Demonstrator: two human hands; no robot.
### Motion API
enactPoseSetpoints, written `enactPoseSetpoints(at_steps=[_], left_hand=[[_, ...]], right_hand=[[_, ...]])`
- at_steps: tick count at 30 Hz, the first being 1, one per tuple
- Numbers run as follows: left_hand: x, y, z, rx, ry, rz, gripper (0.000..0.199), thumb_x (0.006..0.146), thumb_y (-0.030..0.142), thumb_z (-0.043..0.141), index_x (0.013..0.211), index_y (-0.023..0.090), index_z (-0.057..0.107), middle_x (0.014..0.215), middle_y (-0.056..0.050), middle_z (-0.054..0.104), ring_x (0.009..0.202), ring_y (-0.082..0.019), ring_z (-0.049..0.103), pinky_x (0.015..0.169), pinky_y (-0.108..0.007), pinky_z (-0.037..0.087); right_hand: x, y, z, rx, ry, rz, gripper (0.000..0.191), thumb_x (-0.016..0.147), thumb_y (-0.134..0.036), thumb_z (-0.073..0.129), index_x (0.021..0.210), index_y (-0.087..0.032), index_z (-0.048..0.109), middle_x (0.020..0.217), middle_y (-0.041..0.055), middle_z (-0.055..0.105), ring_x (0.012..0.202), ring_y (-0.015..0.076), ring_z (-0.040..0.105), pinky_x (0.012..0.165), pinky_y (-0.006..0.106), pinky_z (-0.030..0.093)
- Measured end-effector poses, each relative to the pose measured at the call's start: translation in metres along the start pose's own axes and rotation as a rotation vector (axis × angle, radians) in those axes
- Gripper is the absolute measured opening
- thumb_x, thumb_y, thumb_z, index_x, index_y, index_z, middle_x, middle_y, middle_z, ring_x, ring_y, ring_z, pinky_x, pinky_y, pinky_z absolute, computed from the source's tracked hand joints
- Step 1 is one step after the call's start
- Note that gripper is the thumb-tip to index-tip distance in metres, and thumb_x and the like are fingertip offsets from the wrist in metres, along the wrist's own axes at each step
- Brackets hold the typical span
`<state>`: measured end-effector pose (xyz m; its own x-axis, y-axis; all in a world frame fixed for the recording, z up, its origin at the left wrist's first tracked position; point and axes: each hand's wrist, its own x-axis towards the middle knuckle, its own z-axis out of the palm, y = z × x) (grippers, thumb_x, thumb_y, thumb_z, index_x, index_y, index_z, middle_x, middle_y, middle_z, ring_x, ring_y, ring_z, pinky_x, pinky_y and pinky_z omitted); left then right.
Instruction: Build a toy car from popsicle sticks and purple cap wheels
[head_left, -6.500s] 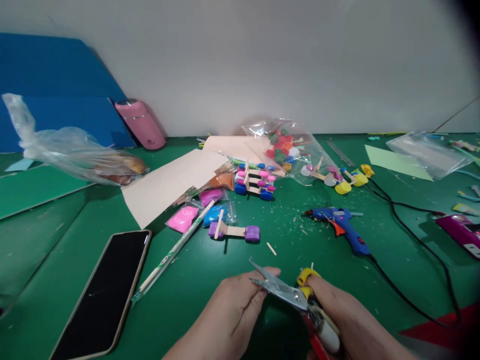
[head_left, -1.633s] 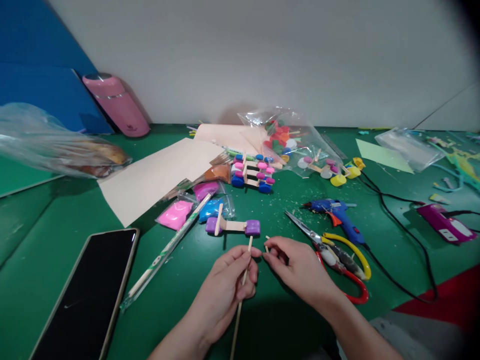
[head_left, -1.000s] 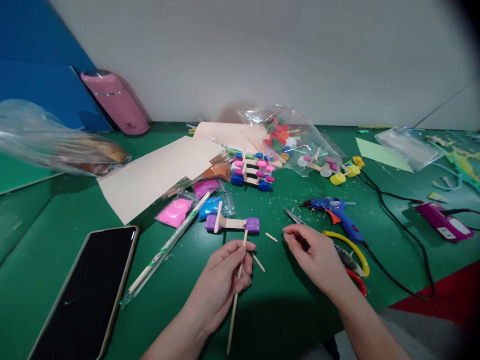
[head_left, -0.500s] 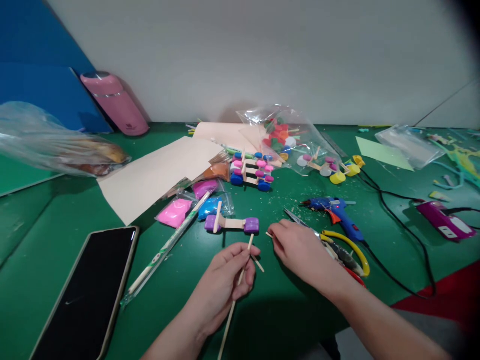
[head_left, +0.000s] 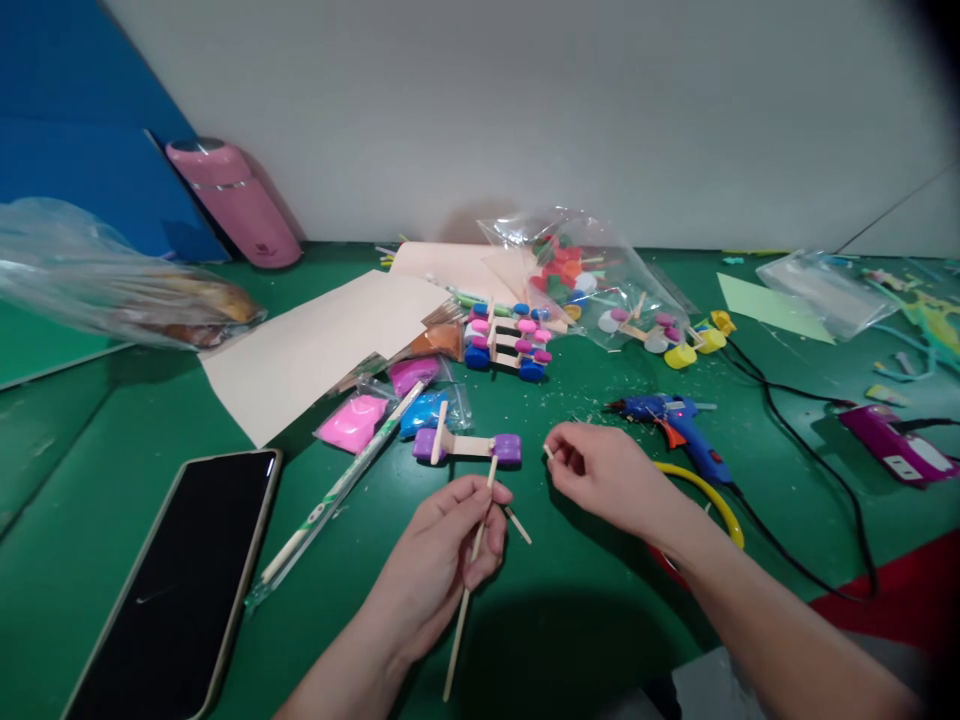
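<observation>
My left hand (head_left: 461, 530) is closed around a long thin wooden stick (head_left: 459, 640), which slants up between thumb and fingers. A short stick piece (head_left: 517, 525) also pokes out from its fingers to the right. My right hand (head_left: 600, 470) pinches a tiny stick piece (head_left: 549, 452) between thumb and forefinger. Just beyond the left hand lies a small model (head_left: 469, 447) made of a flat craft stick with a purple block at each end and an upright stick on the left. The long stick's tip comes close to its right block; whether they touch I cannot tell.
A blue glue gun (head_left: 667, 415) lies beyond my right forearm, near yellow-handled pliers (head_left: 709, 490) partly covered by it. A phone (head_left: 176, 580) lies at left, beside a wrapped pair of chopsticks (head_left: 345, 480). Several colourful models (head_left: 510, 345) and a clear bag (head_left: 592, 260) stand behind.
My right hand has turned and lifted slightly, and its forearm now covers more of the tools. The long stick in my left hand has shifted a little up and left.
</observation>
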<state>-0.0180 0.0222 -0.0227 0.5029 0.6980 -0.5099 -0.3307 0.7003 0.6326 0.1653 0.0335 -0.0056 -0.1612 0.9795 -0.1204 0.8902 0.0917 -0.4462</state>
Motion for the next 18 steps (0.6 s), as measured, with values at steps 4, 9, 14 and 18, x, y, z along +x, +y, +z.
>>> enactPoseSetpoints(at_steps=[4, 9, 14, 18], left_hand=[[-0.001, 0.0, 0.002, -0.002, -0.004, -0.007, 0.013, 0.082, 0.02, 0.046, 0.078, 0.012, 0.056, 0.05, 0.003, 0.051, 0.033, -0.002, 0.032, 0.039, -0.021, 0.015], [-0.001, 0.001, 0.003, 0.023, 0.016, -0.002, 0.013, 0.082, 0.021, 0.046, 0.079, 0.013, 0.055, 0.049, 0.003, 0.052, 0.033, -0.004, 0.036, 0.038, -0.02, 0.019], [-0.001, 0.0, 0.001, 0.087, 0.016, -0.013, 0.015, 0.082, 0.025, 0.046, 0.079, 0.013, 0.055, 0.049, 0.001, 0.056, 0.032, -0.005, 0.041, 0.035, -0.017, 0.023], [0.0, -0.002, -0.001, 0.162, 0.031, -0.011, 0.017, 0.083, 0.027, 0.045, 0.079, 0.013, 0.055, 0.05, -0.001, 0.059, 0.032, -0.005, 0.044, 0.035, -0.016, 0.027]], right_hand=[[-0.004, 0.001, -0.003, 0.254, 0.004, 0.02, 0.007, 0.08, -0.02, 0.043, 0.079, -0.019, 0.05, 0.065, -0.0027, 0.054, 0.057, 0.0092, 0.05, 0.051, 0.017, 0.039], [-0.008, -0.003, 0.001, 0.43, -0.033, 0.041, 0.006, 0.079, -0.02, 0.046, 0.078, -0.019, 0.052, 0.062, -0.0045, 0.049, 0.055, 0.0078, 0.046, 0.049, 0.016, 0.036], [-0.012, -0.006, 0.006, 0.507, -0.122, 0.04, 0.007, 0.08, -0.018, 0.045, 0.079, -0.018, 0.052, 0.061, -0.0061, 0.045, 0.053, 0.0067, 0.042, 0.048, 0.015, 0.035], [-0.019, -0.01, 0.008, 0.468, -0.174, 0.038, 0.009, 0.078, -0.015, 0.045, 0.079, -0.019, 0.053, 0.059, -0.0065, 0.045, 0.052, 0.0069, 0.042, 0.047, 0.016, 0.033]])
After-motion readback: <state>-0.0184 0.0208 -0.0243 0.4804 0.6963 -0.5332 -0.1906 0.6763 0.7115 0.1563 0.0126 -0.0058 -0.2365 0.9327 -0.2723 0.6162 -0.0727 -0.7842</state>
